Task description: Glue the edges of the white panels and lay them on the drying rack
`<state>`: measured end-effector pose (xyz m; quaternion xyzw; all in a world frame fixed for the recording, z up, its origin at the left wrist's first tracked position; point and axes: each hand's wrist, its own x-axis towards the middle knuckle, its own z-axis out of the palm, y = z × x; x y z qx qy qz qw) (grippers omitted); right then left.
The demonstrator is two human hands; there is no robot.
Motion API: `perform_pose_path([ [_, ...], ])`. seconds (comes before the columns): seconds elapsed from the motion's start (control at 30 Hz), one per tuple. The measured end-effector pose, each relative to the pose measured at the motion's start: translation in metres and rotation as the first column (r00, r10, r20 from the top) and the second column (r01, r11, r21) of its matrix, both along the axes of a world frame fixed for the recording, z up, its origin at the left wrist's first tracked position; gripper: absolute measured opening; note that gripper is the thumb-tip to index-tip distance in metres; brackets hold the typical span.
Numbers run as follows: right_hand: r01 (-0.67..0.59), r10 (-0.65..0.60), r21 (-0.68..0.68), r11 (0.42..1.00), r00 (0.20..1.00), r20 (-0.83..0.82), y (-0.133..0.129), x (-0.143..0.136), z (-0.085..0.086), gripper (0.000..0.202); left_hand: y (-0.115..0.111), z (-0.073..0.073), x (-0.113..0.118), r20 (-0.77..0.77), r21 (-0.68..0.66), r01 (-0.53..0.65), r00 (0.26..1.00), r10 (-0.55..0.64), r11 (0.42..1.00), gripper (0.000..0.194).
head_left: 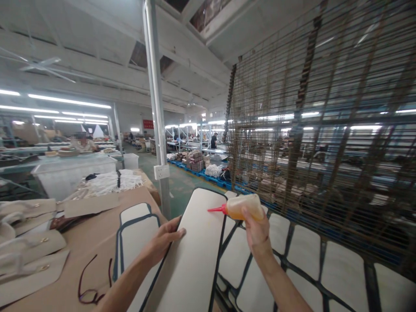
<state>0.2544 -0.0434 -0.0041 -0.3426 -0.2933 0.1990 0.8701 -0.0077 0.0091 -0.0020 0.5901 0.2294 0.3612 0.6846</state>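
My left hand (pixel 167 237) grips the left edge of a long cream panel (pixel 198 234) with a dark border, its thumb lying on the pale face. In my right hand (pixel 257 232) is a squeeze bottle (pixel 243 206) of yellowish liquid, tipped on its side. Its red nozzle points left, over the upper part of the panel; whether the tip touches the surface I cannot tell. More dark-edged cream panels (pixel 138 236) lie on the brown table at the left. To the right, several similar panels (pixel 305 247) are spread out below my right arm.
Eyeglasses (pixel 87 294) lie on the brown table (pixel 87 242). Cream pieces with metal fittings (pixel 32 247) are stacked at the left edge. A metal post (pixel 156 108) with a socket box rises ahead, and a wire rack (pixel 312 130) stands at the right. People are farther back.
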Motion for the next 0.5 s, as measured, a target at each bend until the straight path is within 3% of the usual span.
perform_pose_path([
  [0.23, -0.173, 0.174, -0.120, 0.978, 0.985, -0.005, -0.036, -0.029, -0.040, 0.046, 0.007, -0.004, -0.014, -0.027, -0.101, -0.140, 0.990, 0.138, 0.985, 0.063],
  [0.43, -0.057, 0.057, 0.014, 0.998, 0.998, -0.011, -0.011, -0.014, -0.019, 0.053, 0.002, -0.001, -0.020, -0.012, -0.067, -0.063, 0.998, 0.062, 0.996, 0.063],
  [0.5, -0.091, 0.090, 0.020, 0.996, 0.995, 0.041, -0.010, -0.016, -0.023, 0.054, 0.002, -0.001, -0.021, -0.004, -0.069, -0.061, 0.998, 0.060, 0.996, 0.063],
])
